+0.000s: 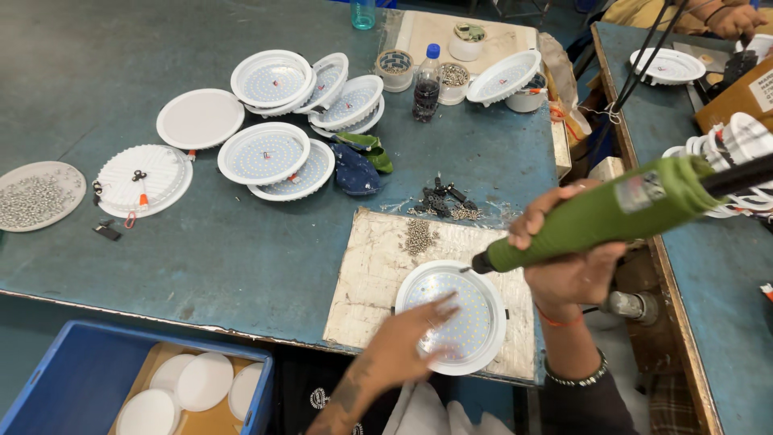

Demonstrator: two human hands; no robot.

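A round white plastic lamp housing (451, 316), its inner disc dotted with a grid of small LEDs, lies face up on a scuffed, pale work board (378, 282). The left hand (411, 342) rests flat on the housing's near side, fingers spread and touching the LED disc, gripping nothing. The right hand (568, 258) is wrapped tight around a green, cylinder-shaped electric screwdriver (600, 213), whose dark tip points down at the housing's upper rim, just beside it; a black cable runs from its rear end. A small heap of metal screws (417, 236) sits on the board just behind the housing.

The board lies at the near edge of a worn blue-green surface (241, 250) with scratched paint. Farther back are more white housings (278, 121), some stacked and tilted, a smooth round white cover (199, 118), a grey plate of screws (36, 196), a dark-liquid plastic bottle (427, 84) and black clips (441, 200). A blue crate (72, 379) below the surface holds white discs. Another person's hand (737, 18) shows at the far right.
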